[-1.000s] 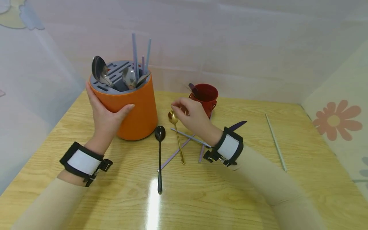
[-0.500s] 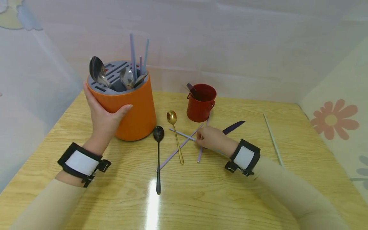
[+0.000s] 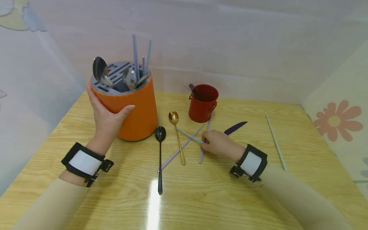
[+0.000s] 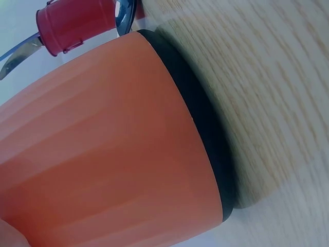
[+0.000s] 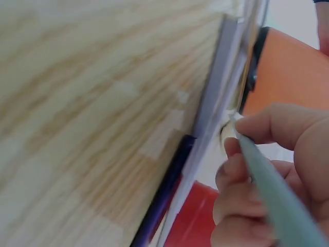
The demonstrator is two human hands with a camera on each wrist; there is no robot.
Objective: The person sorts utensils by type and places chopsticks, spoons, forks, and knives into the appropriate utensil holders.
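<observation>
- Orange cutlery holder [image 3: 133,110] stands left of centre on the wooden table [image 3: 224,198]; the left hand [image 3: 106,119] wraps its fingers and thumb round its side.
- Pale blue chopstick [image 3: 189,136] lies at mid-frame, pinched by the right hand [image 3: 218,143] at its near end.
- Gold spoon [image 3: 177,137] and black spoon [image 3: 160,153] lie just left of it; a red cup [image 3: 202,103] stands behind.

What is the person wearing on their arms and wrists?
Both arms are in long beige sleeves. Each wrist has a black band with a white rectangular patch and a small black buckle: one by the left hand, one by the right hand. The hands are bare, with no gloves or rings visible.
</observation>
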